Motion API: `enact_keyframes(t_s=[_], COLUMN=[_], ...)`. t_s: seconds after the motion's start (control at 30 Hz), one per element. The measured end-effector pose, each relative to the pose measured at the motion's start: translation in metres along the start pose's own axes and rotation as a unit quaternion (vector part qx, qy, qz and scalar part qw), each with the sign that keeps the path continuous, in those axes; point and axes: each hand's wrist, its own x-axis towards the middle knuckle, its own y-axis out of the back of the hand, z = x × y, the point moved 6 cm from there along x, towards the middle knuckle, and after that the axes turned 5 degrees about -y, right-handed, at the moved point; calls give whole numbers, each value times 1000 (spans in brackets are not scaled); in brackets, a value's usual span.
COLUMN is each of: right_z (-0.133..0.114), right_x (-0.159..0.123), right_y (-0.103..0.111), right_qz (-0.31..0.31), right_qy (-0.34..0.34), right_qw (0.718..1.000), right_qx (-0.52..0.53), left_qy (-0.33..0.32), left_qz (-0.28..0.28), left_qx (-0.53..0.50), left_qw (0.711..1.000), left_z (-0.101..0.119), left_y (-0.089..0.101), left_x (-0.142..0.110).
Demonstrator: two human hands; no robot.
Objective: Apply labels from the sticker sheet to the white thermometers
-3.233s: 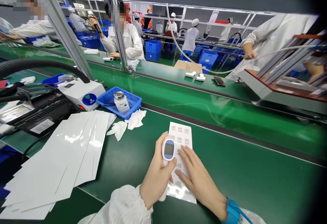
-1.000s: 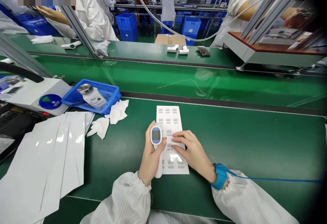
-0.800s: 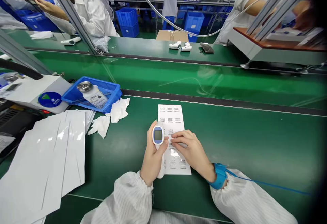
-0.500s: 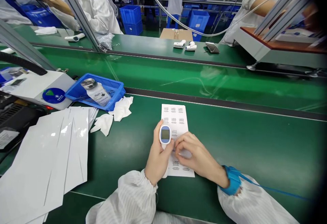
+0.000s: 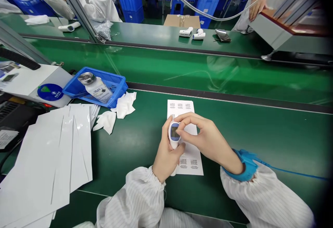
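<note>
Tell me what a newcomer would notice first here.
First comes the white handheld thermometer at centre, gripped in the left hand while the right hand reaches over its blue screen, above a printed sheet. Left of them lie glossy white sheets and a blue tray holding a labelled bottle.

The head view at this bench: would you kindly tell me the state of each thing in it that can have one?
Infrared thermometer: held up, display facing the camera.
Left hand: gripping the thermometer.
Right hand: fingers over the thermometer's top.
Printed sheet: flat on the green belt, under the hands.
Capped bottle: tilted in the blue tray.
Wrist strap: fastened on the right wrist.
White wipes: crumpled.
</note>
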Motion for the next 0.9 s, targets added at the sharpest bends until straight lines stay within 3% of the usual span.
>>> enact_keyframes(t_s=[0.37,0.6,0.8,0.9], right_z=[6,4,5,5], right_x=[8,11,12,12], right_y=[-2,-1,-2,-2], right_qz=[37,25,25,26], right_qy=[-23,-18,-12,-13], right_qw=[999,999,1000,999], right_qx=[19,11,13,18], left_qy=[-73,-51,23,6], left_qz=[5,19,3,10], left_qx=[92,50,9,17], left_qw=[993,997,1000,1000], left_z=[6,6,-2,1], left_y=[3,4,2,3], left_x=[-1,-2,-4,-3])
